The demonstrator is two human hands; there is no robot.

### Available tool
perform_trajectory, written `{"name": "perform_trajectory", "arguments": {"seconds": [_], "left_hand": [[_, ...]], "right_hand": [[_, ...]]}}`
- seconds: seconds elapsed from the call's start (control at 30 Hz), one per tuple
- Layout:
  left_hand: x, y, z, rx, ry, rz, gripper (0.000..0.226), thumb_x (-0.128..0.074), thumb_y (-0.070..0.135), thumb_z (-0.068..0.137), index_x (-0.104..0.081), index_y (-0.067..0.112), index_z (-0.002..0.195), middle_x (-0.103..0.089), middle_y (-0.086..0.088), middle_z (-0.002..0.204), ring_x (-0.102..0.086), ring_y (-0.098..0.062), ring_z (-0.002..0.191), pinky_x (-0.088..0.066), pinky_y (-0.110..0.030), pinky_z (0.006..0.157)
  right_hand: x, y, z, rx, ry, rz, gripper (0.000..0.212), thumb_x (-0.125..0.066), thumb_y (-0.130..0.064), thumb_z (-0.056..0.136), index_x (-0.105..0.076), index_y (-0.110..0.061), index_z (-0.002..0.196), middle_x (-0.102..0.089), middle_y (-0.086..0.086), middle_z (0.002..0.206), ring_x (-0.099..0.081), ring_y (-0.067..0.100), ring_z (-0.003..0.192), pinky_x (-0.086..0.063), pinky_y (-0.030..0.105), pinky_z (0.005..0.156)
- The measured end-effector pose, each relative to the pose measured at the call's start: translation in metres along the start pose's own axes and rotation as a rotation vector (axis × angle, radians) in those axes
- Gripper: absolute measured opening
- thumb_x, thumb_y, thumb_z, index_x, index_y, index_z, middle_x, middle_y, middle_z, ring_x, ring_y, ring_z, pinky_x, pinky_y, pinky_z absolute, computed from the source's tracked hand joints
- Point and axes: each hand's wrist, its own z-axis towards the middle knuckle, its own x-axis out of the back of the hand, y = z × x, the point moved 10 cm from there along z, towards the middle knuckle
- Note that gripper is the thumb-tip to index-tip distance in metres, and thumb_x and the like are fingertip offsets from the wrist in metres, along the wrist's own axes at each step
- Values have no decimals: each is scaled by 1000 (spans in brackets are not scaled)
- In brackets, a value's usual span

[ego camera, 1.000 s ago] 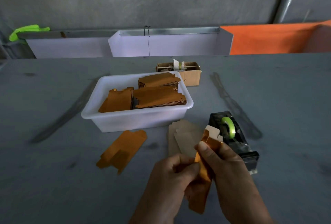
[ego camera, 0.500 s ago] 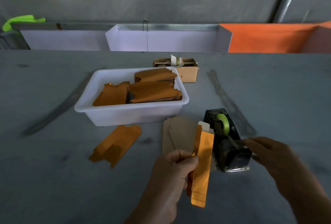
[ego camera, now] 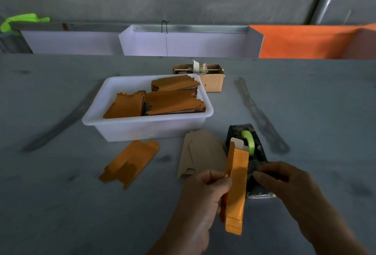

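Left hand [ego camera: 203, 193] pinches a folded orange carton [ego camera: 237, 185] between thumb and curled fingers, holding it upright above the table [ego camera: 61, 203], just left of the tape dispenser [ego camera: 261, 153]. Right hand [ego camera: 284, 181] has fingers curled at the dispenser's near end; can't tell if it grips anything. Another orange carton [ego camera: 130, 163] lies flat near the white tub [ego camera: 142, 121]. Beige cards [ego camera: 201, 155] lie beside the dispenser.

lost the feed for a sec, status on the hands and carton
Left grip pinching flat orange cardboard carton. Right grip at front of black tape dispenser, hold unclear. Nothing in the way.
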Motion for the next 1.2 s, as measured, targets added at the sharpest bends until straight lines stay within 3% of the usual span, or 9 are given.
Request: {"name": "perform_trajectory", "arguments": {"seconds": [0.13, 0.23, 0.4, 0.47, 0.67, 0.83, 0.97, 1.07, 1.2], "left_hand": [[3, -3, -3, 3, -2, -10, 16, -64, 14, 89, -67, 15, 72, -55, 7, 54, -45, -2, 43, -34, -15, 43], [3, -3, -2, 0, 16, -20, 18, -64, 13, 89, -67, 15, 71, -56, 6, 53, -45, -2, 41, -34, -15, 41], [-1, 3, 3, -41, 40, -40, 16, -63, 12, 89, -67, 12, 73, -57, 7, 50, -46, -2, 39, -35, -14, 38], [-4, 4, 5, -58, 38, -34, 16, -64, 11, 89, -67, 12, 73, -58, 7, 49, -47, -1, 39, -35, -14, 37], [-6, 7, 9, -83, 78, -40, 24, -64, 10, 88, -68, 17, 66, -62, 5, 52, -50, -1, 40, -36, -13, 37], [-15, 0, 9, -70, 90, -99, 28, -64, 8, 88, -67, 19, 63, -62, 4, 52, -50, -5, 43, -38, -16, 41], [-29, -1, 5, -98, 22, -147, 22, -61, 9, 91, -65, 18, 71, -63, 12, 52, -54, 4, 42, -38, -10, 39], [-34, -5, 5, -95, 4, -137, 29, -60, 11, 92, -67, 21, 65, -58, 12, 49, -47, 3, 39, -34, -11, 37], [-34, -13, 7, -55, 3, -161, 40, -60, 11, 91, -68, 23, 54, -54, 10, 48, -41, 0, 39, -32, -12, 38]], "right_hand": [[-4, 3, -4, -9, -18, 35, 20, -74, -21, 75, -71, -39, 68, -70, -10, 66, -64, 3, 63, -45, 28, 63], [-4, 6, -3, -32, 26, 58, 24, -68, -18, 82, -72, -36, 66, -70, -2, 62, -67, 19, 68, -52, 38, 71], [-5, 10, -1, -57, 121, 48, 21, -67, -17, 81, -71, -25, 63, -67, 10, 61, -65, 35, 73, -53, 46, 72], [-6, 9, -1, -58, 132, 53, 20, -66, -16, 81, -69, -18, 62, -68, 8, 62, -66, 33, 72, -53, 48, 72], [-2, 16, 2, -136, 113, 124, 18, -67, -17, 81, -69, -20, 64, -69, 3, 66, -67, 25, 72, -54, 38, 70], [-5, 17, -1, -155, 112, 236, 13, -67, -14, 81, -69, -13, 69, -70, 18, 79, -67, 32, 78, -54, 44, 76], [-9, 20, -4, -167, 113, 307, 11, -64, -16, 83, -70, -8, 77, -70, 20, 85, -66, 37, 88, -53, 53, 82], [-12, 24, -7, -172, 91, 382, 11, -64, -16, 84, -71, -11, 77, -72, 13, 80, -68, 31, 82, -56, 48, 80], [-14, 24, -6, -200, 43, 607, 11, -62, -15, 84, -69, -11, 77, -70, 9, 74, -67, 22, 67, -53, 36, 64]]}}
